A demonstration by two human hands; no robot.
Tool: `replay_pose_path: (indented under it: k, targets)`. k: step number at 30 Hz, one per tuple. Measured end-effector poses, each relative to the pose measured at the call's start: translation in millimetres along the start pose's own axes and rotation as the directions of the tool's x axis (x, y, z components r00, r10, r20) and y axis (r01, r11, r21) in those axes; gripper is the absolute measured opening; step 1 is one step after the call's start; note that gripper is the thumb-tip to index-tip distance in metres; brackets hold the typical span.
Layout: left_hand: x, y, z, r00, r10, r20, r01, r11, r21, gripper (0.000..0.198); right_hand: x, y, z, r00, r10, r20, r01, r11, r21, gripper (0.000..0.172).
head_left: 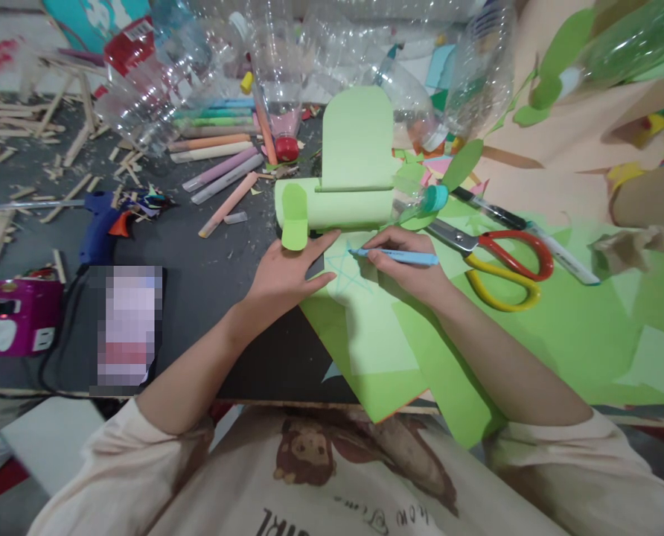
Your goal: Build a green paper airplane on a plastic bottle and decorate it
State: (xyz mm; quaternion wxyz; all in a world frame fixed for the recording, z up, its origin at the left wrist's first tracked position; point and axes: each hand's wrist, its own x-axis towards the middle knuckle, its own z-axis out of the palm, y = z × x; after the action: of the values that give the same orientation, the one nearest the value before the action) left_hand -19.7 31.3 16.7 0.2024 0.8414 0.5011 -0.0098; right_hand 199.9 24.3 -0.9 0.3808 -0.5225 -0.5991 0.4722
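My right hand [406,260] grips a light blue marker [413,257], its tip touching a pale green sheet of paper [377,342]. Blue lines drawn on that sheet look like a star. Fingers spread, my left hand [290,268] rests at the sheet's left edge. Just beyond both hands lies a plastic bottle wrapped in light green paper [354,207], with a turquoise cap [435,197] at its right end. A rounded paper flap [358,138] stands up from it, and a smaller green strip [295,216] hangs over its left end.
Scissors [496,264] with red and yellow handles and a cutter knife [533,231] lie at right on green paper [583,335]. At left are a blue glue gun [98,227], a phone [128,324] and a purple box [22,316]. Markers [225,167] and plastic bottles [281,82] lie behind.
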Motion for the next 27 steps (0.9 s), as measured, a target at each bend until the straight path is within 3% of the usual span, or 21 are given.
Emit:
replay_pose_path:
  k: [18,27]
  targets:
    - [-1.6,-3.7,4.1,0.998,0.037,-0.052,-0.037,0.999,-0.004,0.058,1.1,-2.6,1.1,1.000,0.009,-0.001,-0.009,1.000,0.008,0.013]
    - [0.2,-0.6,1.1,1.000,0.001,-0.002,-0.001,1.000,-0.010,0.061,0.2,-2.7,1.7,1.000,-0.002,-0.012,0.003,1.000,0.011,0.010]
